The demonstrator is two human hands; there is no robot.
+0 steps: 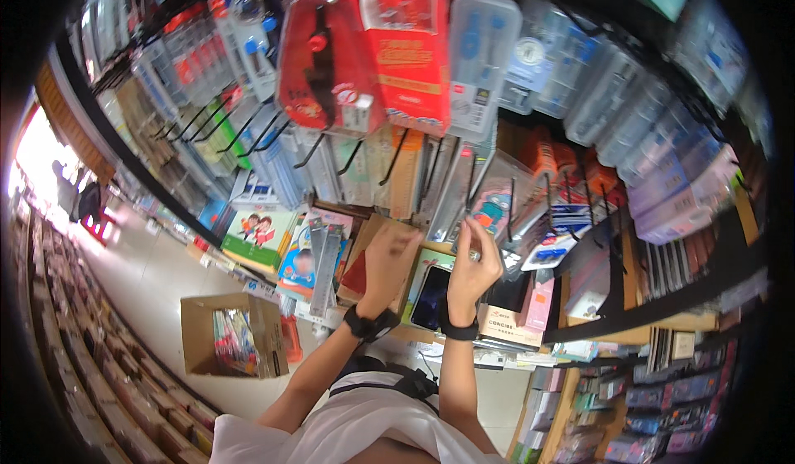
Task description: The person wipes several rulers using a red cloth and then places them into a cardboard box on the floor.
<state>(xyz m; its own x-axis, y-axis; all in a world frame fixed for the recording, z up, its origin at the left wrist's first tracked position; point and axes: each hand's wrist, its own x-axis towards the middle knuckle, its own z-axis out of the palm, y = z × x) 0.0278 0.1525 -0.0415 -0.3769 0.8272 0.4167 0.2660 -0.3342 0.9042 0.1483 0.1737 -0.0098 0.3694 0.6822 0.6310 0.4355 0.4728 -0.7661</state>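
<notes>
My left hand (390,259), blurred by motion, is over a brown cardboard piece (372,231) below the hanging rulers; whether its fingers hold anything is unclear. My right hand (475,268) is raised with thumb and fingertips together at the lower left of a clear package (495,202) with a blue-green cartoon figure and an orange sticker. I cannot tell whether the fingertips grip the package or only overlap it. A black hook ends just above them. Between my wrists, a dark smartphone (430,296) lies on a green-covered book (410,308).
Black display hooks (395,159) jut towards me. Above hang a red package (332,66) and clear compass sets (481,60). Books (258,237) and a ruler (324,271) lie on the shelf at left. An open cardboard box (267,333) with packaged goods stands on the floor.
</notes>
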